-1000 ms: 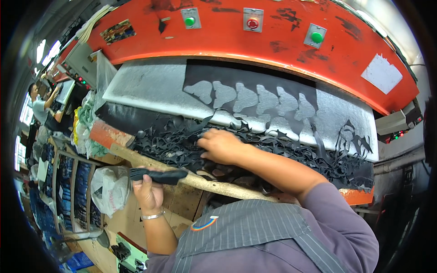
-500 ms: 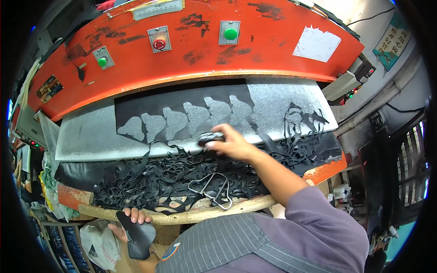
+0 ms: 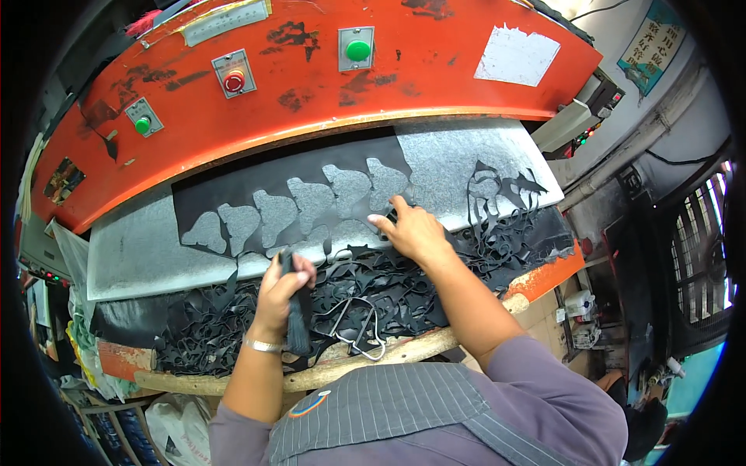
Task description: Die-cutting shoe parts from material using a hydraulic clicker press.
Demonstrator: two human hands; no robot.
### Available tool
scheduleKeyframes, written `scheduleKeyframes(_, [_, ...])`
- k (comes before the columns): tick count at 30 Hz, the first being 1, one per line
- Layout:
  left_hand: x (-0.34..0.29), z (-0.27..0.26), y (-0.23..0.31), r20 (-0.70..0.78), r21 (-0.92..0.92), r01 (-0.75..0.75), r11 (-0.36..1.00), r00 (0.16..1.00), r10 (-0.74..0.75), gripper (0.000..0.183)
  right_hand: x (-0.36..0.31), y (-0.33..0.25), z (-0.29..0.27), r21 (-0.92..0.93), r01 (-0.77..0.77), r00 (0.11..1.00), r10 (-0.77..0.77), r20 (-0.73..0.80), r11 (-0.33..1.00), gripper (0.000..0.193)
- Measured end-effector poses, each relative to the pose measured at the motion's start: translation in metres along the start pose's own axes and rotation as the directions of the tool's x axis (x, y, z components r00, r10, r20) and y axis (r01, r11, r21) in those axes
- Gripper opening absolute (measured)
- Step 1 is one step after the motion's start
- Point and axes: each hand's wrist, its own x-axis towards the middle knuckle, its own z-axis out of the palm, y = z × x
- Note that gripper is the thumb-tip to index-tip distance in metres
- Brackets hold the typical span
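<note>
My left hand (image 3: 288, 289) grips black cut leather-like pieces (image 3: 298, 322), seen nearly edge-on and hanging down over the scraps. At the lower edge of a black sheet (image 3: 225, 180), my right hand (image 3: 416, 233) has its thumb and index finger bent toward each other. Something dark lies between these fingers, too hidden to make out. The sheet has several shaped holes in a row, with the pale board (image 3: 128, 233) showing through. A metal outline cutting die (image 3: 378, 330) rests on the heap of black scraps (image 3: 210, 318) between my arms.
Behind the board stands an orange machine front (image 3: 303, 93) with two green buttons and a red one. More scrap strips (image 3: 497, 190) lie on the board's right part. A worn wooden rail (image 3: 404, 349) bounds the scraps on my side. A control box (image 3: 579, 116) sits at the right.
My left hand has risen from below the wooden rail to the board's front edge, carrying its black pieces. My right hand has shifted right along the sheet; the dark item it held no longer shows there.
</note>
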Motion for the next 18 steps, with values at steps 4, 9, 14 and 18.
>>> scheduleKeyframes(4, [0.047,0.007,-0.007,0.039,0.281,-0.017,0.96,0.999,0.006,0.02,0.009,-0.001,0.008,0.06,0.065,0.996,-0.062,-0.058,0.996,0.049])
scheduleKeyframes(9, [0.086,0.01,-0.019,0.04,0.572,-0.069,0.817,0.998,0.057,0.034,0.012,-0.006,-0.011,0.11,0.357,0.934,-0.357,-0.023,0.928,0.068])
scheduleKeyframes(14, [0.122,0.009,-0.042,0.201,0.837,-0.229,0.497,0.973,0.111,0.06,0.039,0.004,0.007,0.04,0.413,0.911,-0.413,-0.027,0.91,0.069])
scheduleKeyframes(18, [0.123,0.007,-0.048,0.264,0.891,-0.265,0.368,0.963,0.054,0.069,0.045,0.034,0.014,0.16,0.535,0.844,-0.531,-0.073,0.829,0.082])
